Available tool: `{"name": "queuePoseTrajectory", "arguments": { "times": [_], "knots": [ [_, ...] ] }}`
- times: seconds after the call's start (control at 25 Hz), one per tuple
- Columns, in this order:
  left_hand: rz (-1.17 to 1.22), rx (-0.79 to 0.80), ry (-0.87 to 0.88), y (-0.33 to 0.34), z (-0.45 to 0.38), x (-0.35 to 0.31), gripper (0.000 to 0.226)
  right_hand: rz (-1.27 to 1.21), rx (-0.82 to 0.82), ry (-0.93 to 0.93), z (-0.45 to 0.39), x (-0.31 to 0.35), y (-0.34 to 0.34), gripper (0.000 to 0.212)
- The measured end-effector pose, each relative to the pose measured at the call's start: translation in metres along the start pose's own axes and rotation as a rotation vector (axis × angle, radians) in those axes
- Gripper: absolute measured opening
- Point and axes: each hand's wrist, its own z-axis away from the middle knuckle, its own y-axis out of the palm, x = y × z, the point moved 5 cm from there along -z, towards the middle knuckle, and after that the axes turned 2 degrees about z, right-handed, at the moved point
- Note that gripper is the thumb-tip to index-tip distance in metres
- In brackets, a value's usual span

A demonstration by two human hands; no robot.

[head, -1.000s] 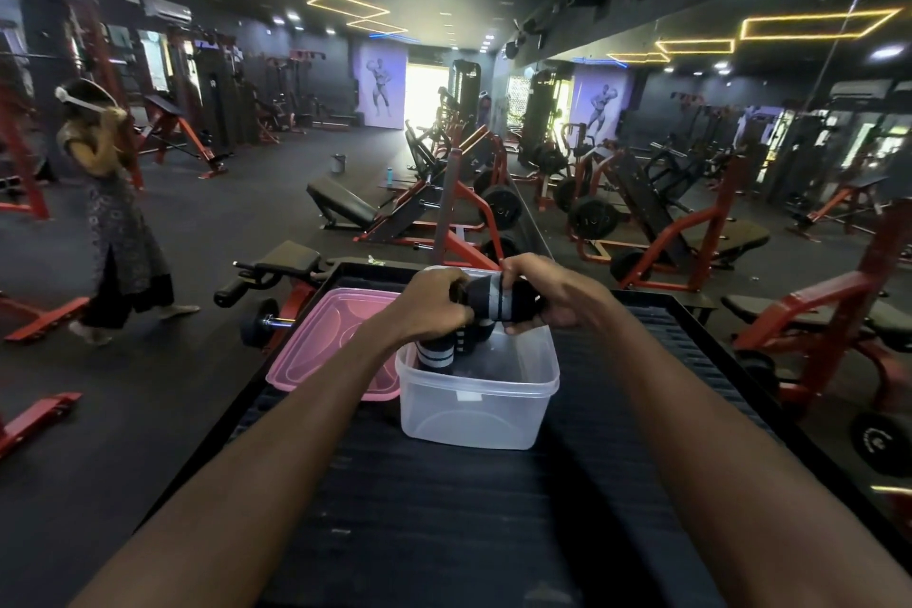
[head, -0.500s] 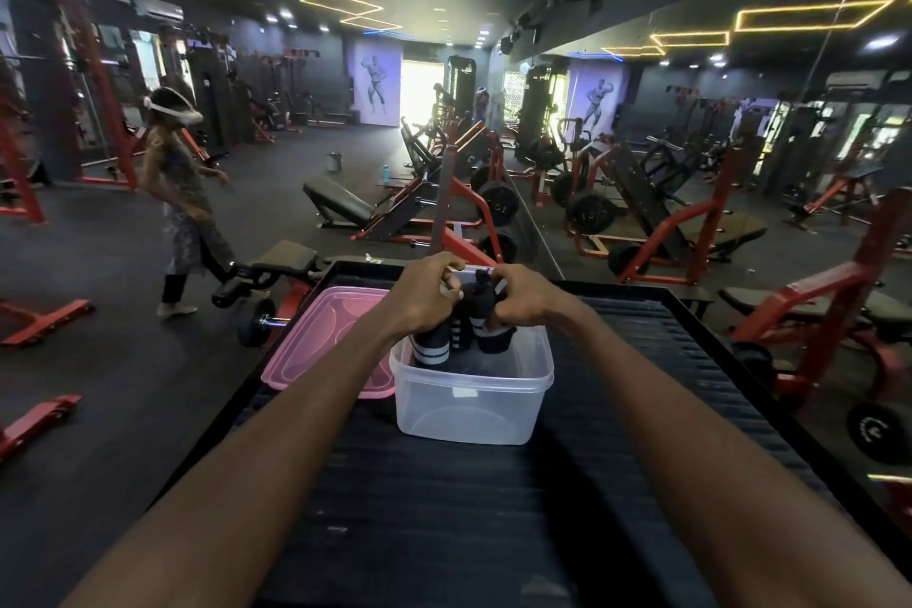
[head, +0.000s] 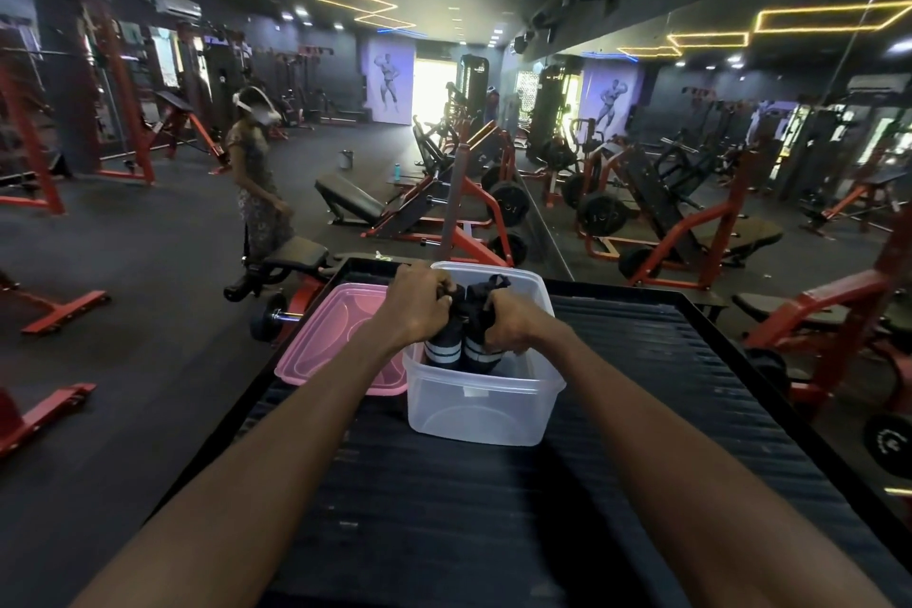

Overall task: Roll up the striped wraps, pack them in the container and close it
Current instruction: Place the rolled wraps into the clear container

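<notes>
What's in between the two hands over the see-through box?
In the head view, two rolled striped wraps stand side by side between the left hand and the right hand, inside the clear container.

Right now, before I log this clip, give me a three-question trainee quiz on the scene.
1. True or false: the pink lid is already on the container.
2. What does each hand hold? A) one rolled wrap each B) the lid C) nothing
3. Fill in: the lid lies to the ___ of the container.

Key:
1. False; it lies beside the open container.
2. A; the left hand grips the left wrap and the right hand grips the right wrap, both standing in the container.
3. Left.
</notes>
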Motion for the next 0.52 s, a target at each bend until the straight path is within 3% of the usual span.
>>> {"name": "queuePoseTrajectory", "arguments": {
  "times": [0.16, 0.32, 0.52],
  "knots": [
    [0.034, -0.02, 0.021, -0.001, 0.002, 0.001, 0.019, -0.033, -0.042, -0.049, -0.001, 0.003, 0.0, 0.037],
    [0.015, -0.021, 0.009, 0.0, 0.001, 0.004, 0.02, -0.173, 0.021, -0.026, -0.006, -0.003, -0.012, 0.014],
    [0.02, 0.026, -0.035, 0.007, -0.006, 0.012, 0.02, -0.534, -0.196, 0.172, -0.031, -0.027, -0.026, 0.017]
  ]
}}
